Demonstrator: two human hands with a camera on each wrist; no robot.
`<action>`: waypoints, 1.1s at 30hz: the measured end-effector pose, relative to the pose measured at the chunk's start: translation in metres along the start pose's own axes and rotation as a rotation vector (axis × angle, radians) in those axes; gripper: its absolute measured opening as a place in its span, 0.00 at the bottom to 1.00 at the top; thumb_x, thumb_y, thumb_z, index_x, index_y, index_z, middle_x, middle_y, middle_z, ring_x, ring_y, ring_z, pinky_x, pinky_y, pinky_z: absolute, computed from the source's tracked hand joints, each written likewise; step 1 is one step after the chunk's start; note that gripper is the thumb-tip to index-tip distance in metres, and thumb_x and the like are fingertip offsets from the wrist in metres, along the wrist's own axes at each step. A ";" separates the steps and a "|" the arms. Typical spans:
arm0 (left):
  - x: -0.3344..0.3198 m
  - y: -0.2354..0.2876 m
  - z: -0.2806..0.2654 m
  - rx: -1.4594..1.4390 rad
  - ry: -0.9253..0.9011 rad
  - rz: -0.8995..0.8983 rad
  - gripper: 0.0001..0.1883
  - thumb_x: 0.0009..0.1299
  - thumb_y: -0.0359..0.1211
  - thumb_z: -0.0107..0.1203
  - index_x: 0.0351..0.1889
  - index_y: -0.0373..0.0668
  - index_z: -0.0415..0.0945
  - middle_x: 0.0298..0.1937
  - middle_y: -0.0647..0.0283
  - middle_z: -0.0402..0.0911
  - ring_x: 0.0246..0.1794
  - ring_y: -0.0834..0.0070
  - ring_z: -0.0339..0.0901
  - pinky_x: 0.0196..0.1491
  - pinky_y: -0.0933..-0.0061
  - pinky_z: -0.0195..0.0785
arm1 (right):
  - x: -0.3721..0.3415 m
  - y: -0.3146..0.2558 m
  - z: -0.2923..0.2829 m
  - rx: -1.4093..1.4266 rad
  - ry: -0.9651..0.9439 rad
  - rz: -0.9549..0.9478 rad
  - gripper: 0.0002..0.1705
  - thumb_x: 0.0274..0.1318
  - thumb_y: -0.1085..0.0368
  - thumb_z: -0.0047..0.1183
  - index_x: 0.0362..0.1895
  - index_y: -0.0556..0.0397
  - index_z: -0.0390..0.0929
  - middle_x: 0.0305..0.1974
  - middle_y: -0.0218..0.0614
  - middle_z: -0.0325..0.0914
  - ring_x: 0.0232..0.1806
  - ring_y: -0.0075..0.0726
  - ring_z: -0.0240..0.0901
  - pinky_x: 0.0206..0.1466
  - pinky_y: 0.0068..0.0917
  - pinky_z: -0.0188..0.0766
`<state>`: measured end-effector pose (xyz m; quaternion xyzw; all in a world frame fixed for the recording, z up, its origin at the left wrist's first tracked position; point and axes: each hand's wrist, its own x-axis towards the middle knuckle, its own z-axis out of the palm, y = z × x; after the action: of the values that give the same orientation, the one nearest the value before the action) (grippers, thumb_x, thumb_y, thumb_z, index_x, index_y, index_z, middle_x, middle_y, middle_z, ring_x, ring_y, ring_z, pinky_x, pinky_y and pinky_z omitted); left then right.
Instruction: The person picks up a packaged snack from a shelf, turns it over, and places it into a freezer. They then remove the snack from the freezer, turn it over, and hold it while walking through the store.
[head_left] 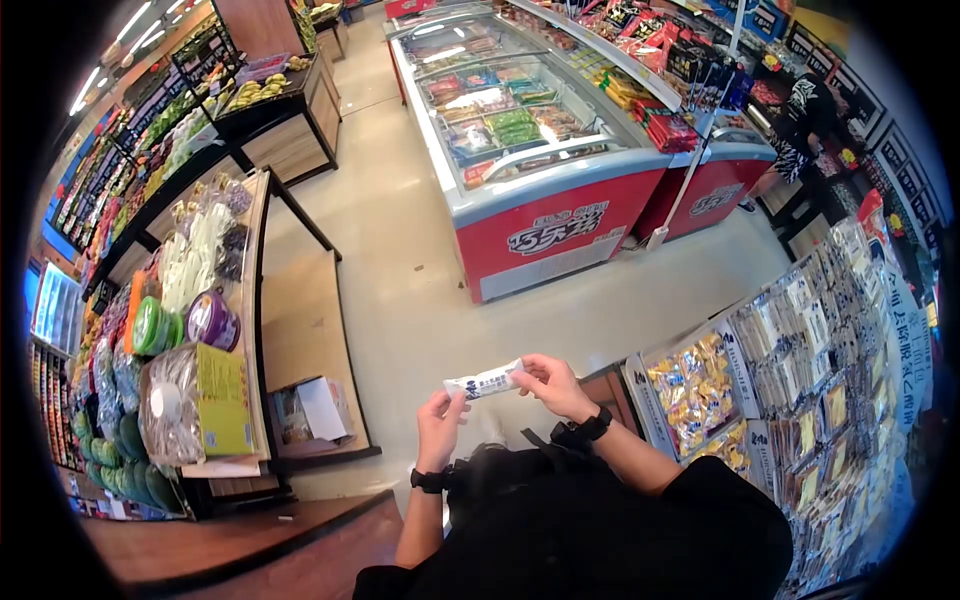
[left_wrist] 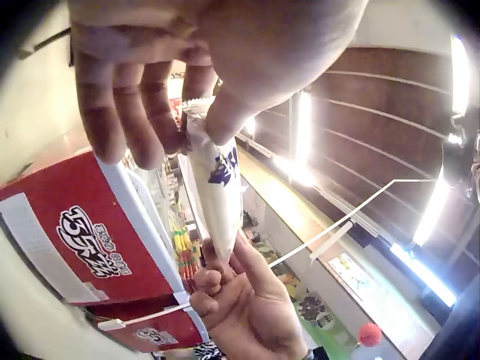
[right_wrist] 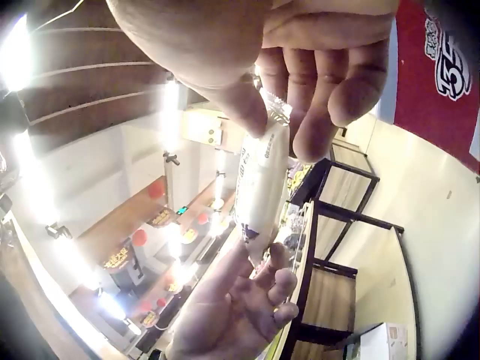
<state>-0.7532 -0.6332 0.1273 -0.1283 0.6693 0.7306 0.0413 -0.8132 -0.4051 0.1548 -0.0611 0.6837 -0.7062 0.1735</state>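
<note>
A slim white snack packet with dark printing and crimped ends is held level between both hands, in front of the chest. At its left end, the left hand pinches the wrapper between thumb and forefinger. My right hand pinches the opposite end the same way. In the left wrist view the packet looks plump, with a blue mark near the thumb, and the left hand's other fingers hang loosely. The right wrist view shows the wrapper's crimped edge beside the right thumb.
A red and white chest freezer stands ahead across the floor. At right is a display rack of wrapped snacks. On the left, a wooden stand bears vegetables and tubs, with a white box on its lower shelf. Someone in dark clothes stands far right.
</note>
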 end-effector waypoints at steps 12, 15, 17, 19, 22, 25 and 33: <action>0.172 0.036 -0.022 -0.092 -0.260 -0.061 0.12 0.74 0.32 0.55 0.50 0.35 0.77 0.40 0.64 0.81 0.37 0.78 0.79 0.35 0.76 0.74 | 0.134 -0.028 -0.008 -0.195 0.267 -0.128 0.11 0.61 0.63 0.59 0.35 0.60 0.83 0.31 0.31 0.80 0.28 0.19 0.73 0.30 0.19 0.68; 0.201 0.032 -0.027 -0.026 -0.221 -0.074 0.12 0.74 0.33 0.55 0.50 0.35 0.77 0.39 0.64 0.81 0.36 0.78 0.79 0.35 0.77 0.74 | 0.170 -0.036 -0.015 -0.182 0.197 -0.045 0.12 0.61 0.63 0.60 0.33 0.61 0.82 0.30 0.32 0.79 0.27 0.19 0.73 0.30 0.20 0.68; 0.228 0.044 -0.031 -0.037 -0.160 -0.060 0.12 0.74 0.33 0.54 0.50 0.35 0.77 0.39 0.65 0.81 0.36 0.78 0.79 0.34 0.78 0.74 | 0.204 -0.044 -0.018 0.055 0.050 -0.022 0.13 0.61 0.62 0.60 0.32 0.61 0.81 0.29 0.32 0.79 0.26 0.19 0.72 0.30 0.21 0.68; 0.246 0.056 -0.036 -0.061 -0.084 -0.083 0.12 0.75 0.34 0.54 0.49 0.35 0.77 0.38 0.65 0.81 0.35 0.79 0.78 0.34 0.78 0.73 | 0.240 -0.044 -0.018 -0.089 0.069 -0.001 0.13 0.61 0.61 0.60 0.32 0.61 0.80 0.27 0.31 0.78 0.26 0.18 0.72 0.29 0.21 0.67; 0.270 0.071 -0.045 -0.064 0.037 -0.094 0.12 0.75 0.35 0.54 0.49 0.35 0.78 0.38 0.65 0.81 0.35 0.78 0.79 0.34 0.77 0.72 | 0.293 -0.049 -0.012 -0.273 0.068 -0.154 0.14 0.60 0.61 0.60 0.31 0.60 0.80 0.25 0.30 0.77 0.25 0.17 0.71 0.27 0.21 0.66; 0.293 0.081 -0.065 -0.052 0.142 -0.089 0.12 0.75 0.35 0.54 0.48 0.35 0.78 0.38 0.65 0.81 0.35 0.78 0.79 0.34 0.77 0.72 | 0.345 -0.050 0.000 -0.021 -0.133 -0.070 0.13 0.60 0.60 0.60 0.31 0.59 0.80 0.24 0.31 0.77 0.24 0.18 0.70 0.26 0.23 0.65; 0.337 0.087 -0.122 -0.189 0.360 -0.064 0.12 0.74 0.34 0.56 0.47 0.34 0.78 0.37 0.64 0.82 0.33 0.79 0.79 0.33 0.79 0.73 | 0.445 -0.052 0.059 -0.162 -0.181 -0.095 0.14 0.61 0.59 0.59 0.32 0.59 0.80 0.21 0.31 0.75 0.21 0.20 0.67 0.25 0.24 0.63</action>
<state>-1.0817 -0.8003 0.1213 -0.2812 0.5900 0.7538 -0.0679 -1.2175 -0.6072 0.1426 -0.1707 0.7166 -0.6475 0.1951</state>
